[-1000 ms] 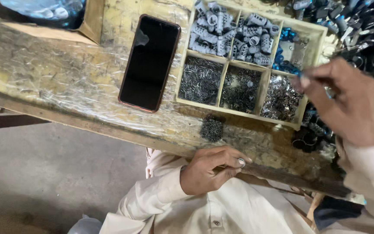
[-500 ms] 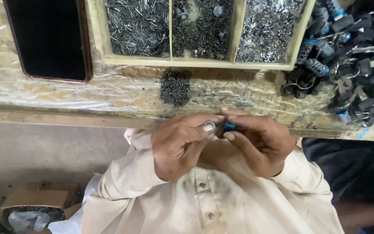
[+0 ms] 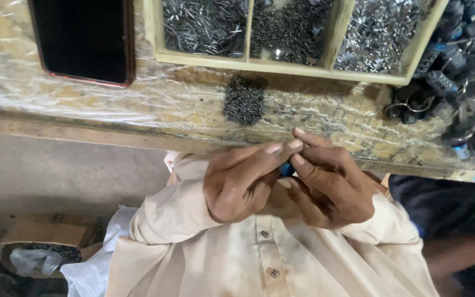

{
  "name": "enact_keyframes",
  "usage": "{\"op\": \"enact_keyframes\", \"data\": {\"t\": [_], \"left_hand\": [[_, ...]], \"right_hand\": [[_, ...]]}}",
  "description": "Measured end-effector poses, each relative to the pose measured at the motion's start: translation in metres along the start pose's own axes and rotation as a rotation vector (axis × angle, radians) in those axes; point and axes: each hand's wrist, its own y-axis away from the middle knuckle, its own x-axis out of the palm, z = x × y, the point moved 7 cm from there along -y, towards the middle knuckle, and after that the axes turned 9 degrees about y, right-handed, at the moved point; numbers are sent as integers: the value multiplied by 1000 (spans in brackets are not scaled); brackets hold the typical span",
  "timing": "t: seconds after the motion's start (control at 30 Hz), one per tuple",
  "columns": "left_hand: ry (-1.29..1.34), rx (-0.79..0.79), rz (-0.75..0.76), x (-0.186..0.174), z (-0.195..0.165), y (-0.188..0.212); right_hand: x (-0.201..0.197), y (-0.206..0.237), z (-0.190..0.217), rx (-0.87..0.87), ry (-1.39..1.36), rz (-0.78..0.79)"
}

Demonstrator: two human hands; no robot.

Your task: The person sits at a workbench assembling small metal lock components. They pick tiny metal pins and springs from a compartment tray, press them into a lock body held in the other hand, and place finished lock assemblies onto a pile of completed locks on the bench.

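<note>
- I'm seated at a worn wooden workbench (image 3: 111, 118) wrapped in crinkled clear plastic, with a bare concrete floor (image 3: 56, 176) below its edge.
- Nearest me, over my cream shirt (image 3: 259, 258), my left hand (image 3: 237, 181) and right hand (image 3: 331, 187) meet fingertip to fingertip, both pinched narrow around a small blue piece (image 3: 286, 168) just short of the bench edge.
- Most of that piece is hidden by my fingers, so I can't tell how it is fitted; my judgement is that the assembly is under way, not finished.
- Just beyond my fingertips a small dark heap of tiny parts (image 3: 243, 100) lies on the plastic.
- Farther off, the wooden tray (image 3: 281, 65) is full of metal bits, so plenty looks left.
- A dark phone (image 3: 83, 38) lies far left; dark clips and rings (image 3: 457, 93) pile up far right.
</note>
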Motion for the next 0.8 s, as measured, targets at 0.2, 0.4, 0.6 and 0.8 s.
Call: {"op": "enact_keyframes", "data": {"t": [0.2,0.4,0.6,0.8], "left_hand": [[183,-495,215,19,22,34],[269,-338,91,32,0,3],[723,-1083,270,78,29,30],[649,-614,-7,58,26,24]], "right_hand": [[11,0,38,-480,534,208],[3,45,44,-1012,959,-243],[-35,15,35,-674,547,139],[-85,14,-33,0,1121,47]]}}
